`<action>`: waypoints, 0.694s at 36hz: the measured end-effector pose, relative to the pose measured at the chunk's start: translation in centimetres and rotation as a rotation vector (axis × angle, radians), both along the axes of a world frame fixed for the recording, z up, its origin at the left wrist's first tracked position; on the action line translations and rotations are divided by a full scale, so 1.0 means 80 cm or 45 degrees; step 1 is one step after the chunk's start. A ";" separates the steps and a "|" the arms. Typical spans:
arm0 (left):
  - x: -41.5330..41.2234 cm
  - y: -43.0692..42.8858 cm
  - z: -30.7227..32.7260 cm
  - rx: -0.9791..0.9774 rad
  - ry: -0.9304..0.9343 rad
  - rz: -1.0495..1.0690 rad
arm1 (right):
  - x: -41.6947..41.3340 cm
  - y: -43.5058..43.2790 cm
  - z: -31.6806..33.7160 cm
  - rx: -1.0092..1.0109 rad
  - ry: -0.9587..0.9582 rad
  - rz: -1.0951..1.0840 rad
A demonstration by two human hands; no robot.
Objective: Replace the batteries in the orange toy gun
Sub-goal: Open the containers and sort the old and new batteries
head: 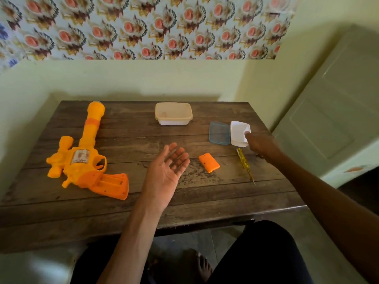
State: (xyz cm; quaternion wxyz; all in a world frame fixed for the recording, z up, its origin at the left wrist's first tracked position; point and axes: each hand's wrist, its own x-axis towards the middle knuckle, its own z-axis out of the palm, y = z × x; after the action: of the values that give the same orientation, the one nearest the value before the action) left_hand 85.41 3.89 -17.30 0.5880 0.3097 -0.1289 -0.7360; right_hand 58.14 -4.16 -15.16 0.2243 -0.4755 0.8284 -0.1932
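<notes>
The orange toy gun (pixel 82 156) lies on the left of the wooden table (pixel 143 203), its grip facing me with the battery bay uncovered and looking empty. The orange battery cover (pixel 208 162) lies loose near the middle. My left hand (pixel 167 170) hovers palm up over the table's middle, fingers relaxed, holding nothing. My right hand (pixel 260 144) reaches to the small white container (pixel 239 133) at the right, its fingertips dipping over the near rim; what they touch inside is hidden. A yellow-handled screwdriver (pixel 245 163) lies just under that hand.
A blue-rimmed clear lid (pixel 219 133) lies beside the small container. A lidded white tub (pixel 173 113) stands at the back centre. The table's back and left sides meet pale walls. A pale cabinet (pixel 332 111) stands to the right.
</notes>
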 end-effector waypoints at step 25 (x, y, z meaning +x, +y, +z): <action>0.056 0.025 0.026 -0.150 -0.260 0.291 | 0.214 0.061 0.028 0.551 -2.410 -0.300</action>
State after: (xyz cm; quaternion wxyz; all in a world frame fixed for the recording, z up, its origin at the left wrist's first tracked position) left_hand 89.86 5.91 -15.21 0.6687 0.3607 -0.1949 -0.6202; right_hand 75.27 0.75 -12.91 0.8582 0.0132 0.3657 -0.3600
